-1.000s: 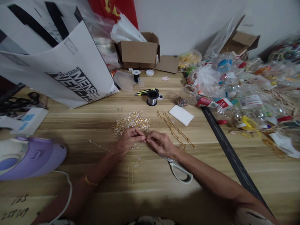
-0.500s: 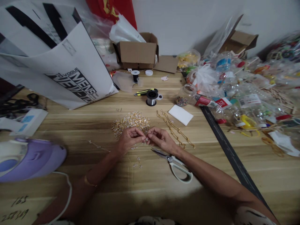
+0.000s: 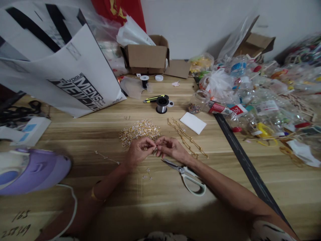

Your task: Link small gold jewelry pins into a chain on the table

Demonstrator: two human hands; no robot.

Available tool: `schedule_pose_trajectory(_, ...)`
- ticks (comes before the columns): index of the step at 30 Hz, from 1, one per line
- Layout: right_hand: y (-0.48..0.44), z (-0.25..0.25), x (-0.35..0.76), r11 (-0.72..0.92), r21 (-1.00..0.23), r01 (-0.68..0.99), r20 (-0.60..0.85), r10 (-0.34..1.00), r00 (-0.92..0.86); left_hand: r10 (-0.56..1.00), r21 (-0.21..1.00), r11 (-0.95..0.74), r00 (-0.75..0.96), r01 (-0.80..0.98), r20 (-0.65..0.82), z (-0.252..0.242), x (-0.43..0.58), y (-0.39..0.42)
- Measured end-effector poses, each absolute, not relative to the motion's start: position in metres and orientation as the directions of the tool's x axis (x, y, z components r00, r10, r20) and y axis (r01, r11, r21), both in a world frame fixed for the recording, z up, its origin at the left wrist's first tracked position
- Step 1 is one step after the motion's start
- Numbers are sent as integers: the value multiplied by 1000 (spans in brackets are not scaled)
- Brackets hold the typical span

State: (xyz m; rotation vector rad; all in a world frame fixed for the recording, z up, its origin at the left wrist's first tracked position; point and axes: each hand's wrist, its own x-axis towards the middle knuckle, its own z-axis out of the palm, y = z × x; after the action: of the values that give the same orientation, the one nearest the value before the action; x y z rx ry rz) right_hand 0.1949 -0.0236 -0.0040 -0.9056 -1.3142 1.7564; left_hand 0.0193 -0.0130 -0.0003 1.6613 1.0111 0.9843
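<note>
My left hand (image 3: pixel 138 151) and my right hand (image 3: pixel 171 148) meet fingertip to fingertip over the wooden table (image 3: pixel 160 207), both pinched on a small glittering bead piece (image 3: pixel 154 149) on thin thread. Just beyond them lies a heap of gold and silver beads (image 3: pixel 140 130). A few loose beads (image 3: pixel 147 174) lie on the wood below my left hand. White-handled scissors (image 3: pixel 188 174) rest under my right forearm. Gold chains (image 3: pixel 187 139) stretch to the right of my right hand.
A purple and white iron (image 3: pixel 27 169) sits at the left edge. A big white printed bag (image 3: pixel 72 73) leans at back left, a cardboard box (image 3: pixel 147 55) behind. A wire spool (image 3: pixel 162 104), a white card (image 3: pixel 193 123), a black ruler (image 3: pixel 245 164) and heaped plastic bottles (image 3: pixel 258 100) fill the right.
Both hands have lifted slightly and shifted a little further from me, uncovering the scissor blades. The pinch on the bead piece has stayed closed.
</note>
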Motion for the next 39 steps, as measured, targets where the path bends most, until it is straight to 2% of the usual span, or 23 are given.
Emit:
schedule_pose_trajectory(9,-23,-6,195,-205,-965,-164,-108,880,-463,923,925,-292,325,245,205,0,20,-15)
schedule_pose_trajectory(25,-22,-3,196,-212,-967,-142,-128,883,-452,958,991,-29,285,133,-10,1,20,-10)
schedule_pose_trajectory(39,-24,-4,197,-170,-981,-91,-111,886,-449,949,994,-4,313,107,-30,7,20,-9)
